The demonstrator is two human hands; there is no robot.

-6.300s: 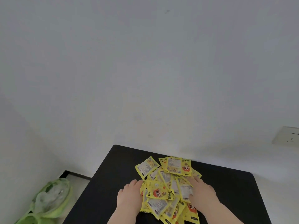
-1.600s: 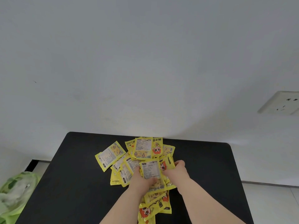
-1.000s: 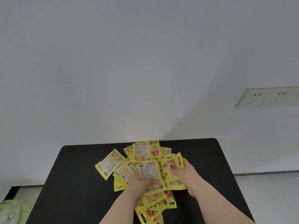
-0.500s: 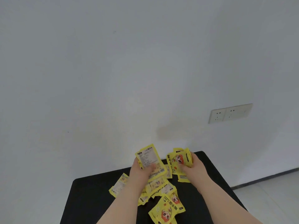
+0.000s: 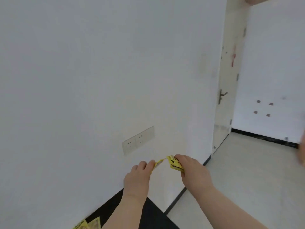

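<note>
Left hand (image 5: 137,176) pinches one yellow packet (image 5: 158,163) at its edge. Right hand (image 5: 193,171) grips a small stack of packets (image 5: 175,164). Both are held raised beyond the far edge of the tabletop (image 5: 152,215). Loose packets (image 5: 90,224) lie on the tabletop.

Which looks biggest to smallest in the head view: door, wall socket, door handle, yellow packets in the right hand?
door
wall socket
yellow packets and door handle: look alike, packets nearer, so unranked
</note>
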